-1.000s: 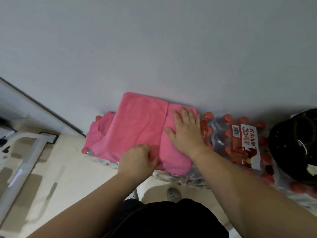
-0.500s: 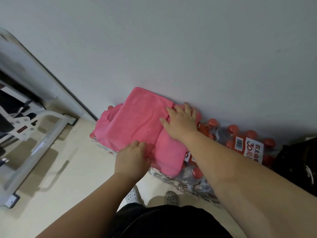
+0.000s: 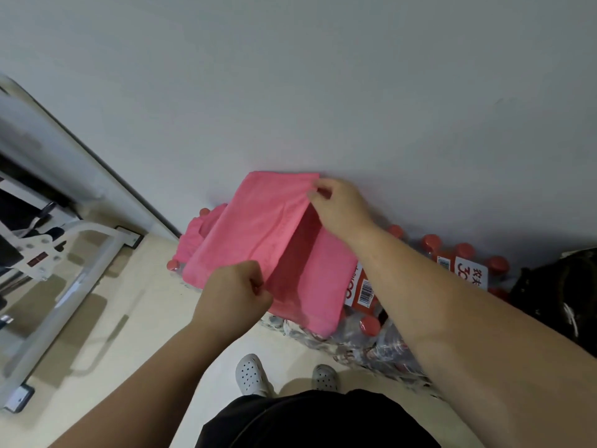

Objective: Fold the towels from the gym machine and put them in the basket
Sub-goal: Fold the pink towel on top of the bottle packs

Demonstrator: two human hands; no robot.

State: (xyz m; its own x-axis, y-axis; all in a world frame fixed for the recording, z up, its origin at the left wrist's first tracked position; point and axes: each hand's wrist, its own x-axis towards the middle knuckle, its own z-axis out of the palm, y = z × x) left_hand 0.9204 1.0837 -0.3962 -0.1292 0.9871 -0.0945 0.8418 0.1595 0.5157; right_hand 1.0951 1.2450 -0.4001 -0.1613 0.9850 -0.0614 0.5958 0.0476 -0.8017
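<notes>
A pink towel lies on shrink-wrapped packs of red-capped water bottles against the white wall. Its left layer is raised like a flap, and the lower layer lies flat beneath it. My left hand pinches the flap's near corner. My right hand pinches its far corner, close to the wall. More pink cloth is bunched behind the towel on the left. A dark basket shows at the right edge.
A white gym machine frame stands on the beige floor at the left. The wall rises right behind the bottle packs. My feet in white perforated clogs stand just in front of the packs.
My right hand stopped pressing flat on the towel and took its far corner. Both hands have lifted the top layer up. The view has swung left, showing more of the gym machine.
</notes>
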